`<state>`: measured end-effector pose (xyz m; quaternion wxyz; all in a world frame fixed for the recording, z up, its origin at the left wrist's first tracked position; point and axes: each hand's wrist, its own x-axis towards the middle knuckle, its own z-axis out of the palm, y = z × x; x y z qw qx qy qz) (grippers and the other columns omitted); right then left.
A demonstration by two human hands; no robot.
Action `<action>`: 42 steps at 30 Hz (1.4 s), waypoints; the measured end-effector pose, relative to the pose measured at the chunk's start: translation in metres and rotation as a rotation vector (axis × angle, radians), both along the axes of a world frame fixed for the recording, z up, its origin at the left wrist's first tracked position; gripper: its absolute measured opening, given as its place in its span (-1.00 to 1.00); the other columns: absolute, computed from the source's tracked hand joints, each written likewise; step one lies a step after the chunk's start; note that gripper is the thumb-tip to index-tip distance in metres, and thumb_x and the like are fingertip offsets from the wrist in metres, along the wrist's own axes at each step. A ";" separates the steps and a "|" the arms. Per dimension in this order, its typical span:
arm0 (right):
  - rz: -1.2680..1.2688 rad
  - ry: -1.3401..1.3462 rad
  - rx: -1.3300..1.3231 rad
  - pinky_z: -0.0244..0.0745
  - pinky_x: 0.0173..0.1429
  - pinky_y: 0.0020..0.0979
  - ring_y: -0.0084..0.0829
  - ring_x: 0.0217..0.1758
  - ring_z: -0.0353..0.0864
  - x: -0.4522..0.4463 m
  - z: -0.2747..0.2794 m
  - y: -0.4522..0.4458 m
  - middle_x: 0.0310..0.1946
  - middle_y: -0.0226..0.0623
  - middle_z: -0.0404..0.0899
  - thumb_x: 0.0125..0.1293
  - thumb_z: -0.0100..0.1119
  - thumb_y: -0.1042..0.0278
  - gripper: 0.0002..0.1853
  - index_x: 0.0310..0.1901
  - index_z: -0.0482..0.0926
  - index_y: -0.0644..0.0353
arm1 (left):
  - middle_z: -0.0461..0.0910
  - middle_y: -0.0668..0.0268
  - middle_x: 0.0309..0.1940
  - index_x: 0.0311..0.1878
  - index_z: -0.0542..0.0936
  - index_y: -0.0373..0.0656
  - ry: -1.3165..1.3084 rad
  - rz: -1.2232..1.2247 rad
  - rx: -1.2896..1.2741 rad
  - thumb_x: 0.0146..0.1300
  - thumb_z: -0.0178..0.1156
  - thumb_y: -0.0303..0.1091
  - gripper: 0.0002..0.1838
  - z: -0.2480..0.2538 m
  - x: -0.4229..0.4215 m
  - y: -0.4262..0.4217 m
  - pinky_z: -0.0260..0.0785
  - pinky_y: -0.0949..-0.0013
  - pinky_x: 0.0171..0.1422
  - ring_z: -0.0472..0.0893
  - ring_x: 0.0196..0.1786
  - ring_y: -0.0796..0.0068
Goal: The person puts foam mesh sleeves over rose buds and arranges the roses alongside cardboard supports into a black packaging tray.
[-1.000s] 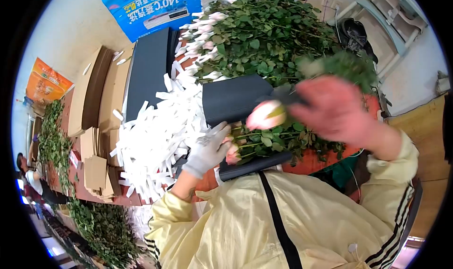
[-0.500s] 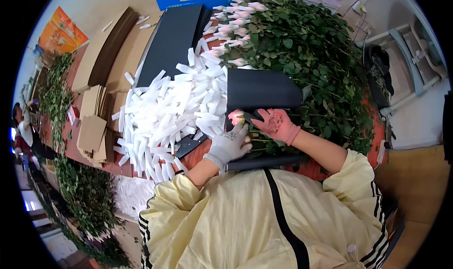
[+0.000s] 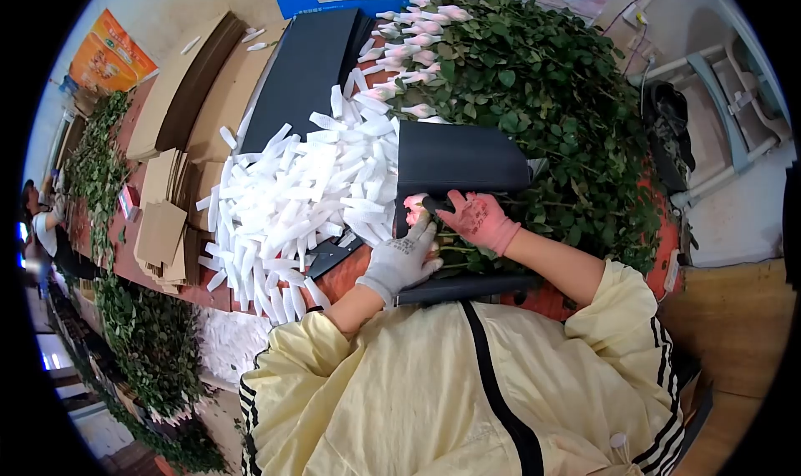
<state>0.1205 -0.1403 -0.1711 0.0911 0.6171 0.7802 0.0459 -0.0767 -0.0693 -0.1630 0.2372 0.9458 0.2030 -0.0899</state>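
Note:
A pink rose (image 3: 415,208) lies at the lower left edge of a black ribbed sheet (image 3: 463,155) that is bent over. My left hand (image 3: 400,263), in a pale grey glove, lies flat below the rose, its fingers reaching up to the bloom and its thumb apart. My right hand (image 3: 480,222), in a pink glove, is just right of the rose, thumb and forefinger around a small dark flap that looks like part of the sheet. Green stems run under and between both hands. Another black edge (image 3: 467,289) lies close to my body.
White mesh sleeves (image 3: 309,184) are heaped to the left. Sleeved roses with leafy stems (image 3: 542,84) fill the back right. Cardboard pieces (image 3: 167,226) and a flat black sheet (image 3: 304,75) lie farther left. A person (image 3: 50,230) stands at the far left beside more foliage.
Both hands have shifted slightly left along with the black sheet's edge. My right hand has come a little closer to the rose, and more of the bloom shows.

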 end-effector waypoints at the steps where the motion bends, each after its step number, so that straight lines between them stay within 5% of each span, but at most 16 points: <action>1: -0.009 0.006 -0.006 0.41 -0.30 -0.38 -0.29 -0.27 0.55 0.000 -0.002 0.000 -0.09 -0.18 0.39 0.26 -0.13 0.23 -0.63 0.08 0.47 -0.29 | 0.05 0.15 0.43 0.38 0.14 -0.16 0.025 0.001 -0.011 0.23 -0.01 0.16 -0.22 0.005 0.001 0.000 0.39 0.15 0.14 0.48 0.18 0.20; 12: -0.012 0.035 0.068 0.41 -0.23 -0.33 -0.30 -0.28 0.56 -0.003 0.002 -0.002 -0.19 -0.21 0.45 0.24 -0.10 0.27 -0.67 0.03 0.50 -0.13 | 0.00 0.13 0.45 0.39 0.14 -0.18 0.031 -0.020 -0.039 0.22 0.02 0.11 -0.22 0.003 -0.003 0.003 0.35 0.16 0.19 0.45 0.21 0.16; 15: -0.132 0.025 -0.096 0.38 -0.16 -0.31 -0.31 -0.21 0.54 -0.015 0.031 -0.012 -0.12 -0.25 0.45 0.23 -0.09 0.19 -0.64 0.07 0.48 -0.15 | 0.10 0.10 0.41 0.35 0.22 -0.20 -0.041 -0.053 -0.096 0.24 0.05 0.00 -0.30 0.002 -0.006 0.017 0.32 0.18 0.22 0.44 0.22 0.15; 18: 0.064 -0.083 0.252 0.37 -0.12 -0.31 -0.35 -0.16 0.54 -0.029 0.053 -0.034 -0.20 -0.32 0.47 0.20 -0.02 0.12 -0.66 0.00 0.50 -0.07 | 0.41 0.07 0.21 0.17 0.45 -0.23 -0.427 -0.098 -0.160 0.24 0.09 -0.24 -0.54 -0.018 -0.014 0.037 0.32 0.21 0.22 0.47 0.18 0.14; 21: -0.038 0.207 -0.316 0.38 -0.05 -0.27 -0.36 -0.10 0.54 -0.039 0.057 -0.036 -0.21 -0.36 0.51 0.13 0.12 -0.02 -0.65 -0.14 0.54 0.01 | 0.52 0.10 0.07 0.08 0.53 -0.17 -0.383 -0.084 -0.076 0.23 0.07 -0.27 -0.63 0.003 -0.018 0.048 0.36 0.23 0.18 0.51 0.12 0.16; 28: -0.053 0.246 -0.396 0.39 0.00 -0.23 -0.32 -0.07 0.56 -0.037 0.028 -0.027 -0.25 -0.30 0.57 0.14 0.11 0.00 -0.66 -0.18 0.54 0.05 | 0.58 0.25 -0.05 0.06 0.56 -0.07 -0.491 -0.183 -0.102 0.16 -0.03 -0.41 -0.61 0.018 -0.010 0.027 0.43 0.27 -0.01 0.58 -0.04 0.23; 30: 0.007 0.230 -0.334 0.39 0.02 -0.23 -0.29 -0.07 0.56 -0.039 0.026 -0.027 -0.24 -0.28 0.57 0.15 0.10 0.02 -0.67 -0.19 0.52 0.07 | 0.57 0.26 -0.03 0.12 0.52 -0.03 -0.268 -0.217 -0.153 0.12 -0.04 -0.44 -0.55 0.023 -0.006 0.026 0.43 0.26 -0.03 0.58 -0.04 0.24; 32: -0.006 0.267 -0.429 0.39 0.02 -0.23 -0.28 -0.07 0.56 -0.041 0.027 -0.020 -0.24 -0.27 0.57 0.15 0.09 0.04 -0.68 -0.20 0.52 0.09 | 0.56 0.25 -0.01 0.14 0.50 0.01 -0.160 -0.226 -0.136 0.15 -0.06 -0.43 -0.54 0.018 -0.008 0.029 0.43 0.25 -0.04 0.59 -0.05 0.25; 34: -0.019 0.294 -0.527 0.40 0.03 -0.24 -0.27 -0.08 0.55 -0.038 0.024 -0.021 -0.25 -0.27 0.57 0.15 0.09 0.05 -0.69 -0.21 0.51 0.10 | 0.55 0.27 0.02 0.13 0.52 0.03 -0.373 -0.204 -0.159 0.15 -0.04 -0.39 -0.56 -0.005 -0.012 0.028 0.43 0.23 -0.05 0.60 -0.06 0.25; 38: 0.168 0.344 -0.236 0.44 -0.11 -0.19 -0.26 -0.19 0.59 -0.028 0.021 -0.033 -0.29 -0.24 0.55 0.14 0.10 0.07 -0.70 -0.22 0.50 0.09 | 0.52 0.25 0.07 0.09 0.54 0.00 -0.359 -0.170 -0.076 0.18 -0.01 -0.29 -0.62 -0.011 -0.008 0.019 0.44 0.22 -0.06 0.61 -0.07 0.25; 42: -0.062 0.313 -0.133 0.48 -0.31 -0.28 -0.28 -0.36 0.61 -0.023 0.051 -0.024 -0.41 -0.23 0.52 0.11 0.10 0.20 -0.79 -0.28 0.46 0.13 | 0.46 0.25 0.15 0.02 0.56 -0.05 -0.209 -0.066 -0.051 0.24 0.01 -0.09 -0.62 -0.003 -0.003 0.005 0.45 0.17 -0.07 0.63 -0.14 0.23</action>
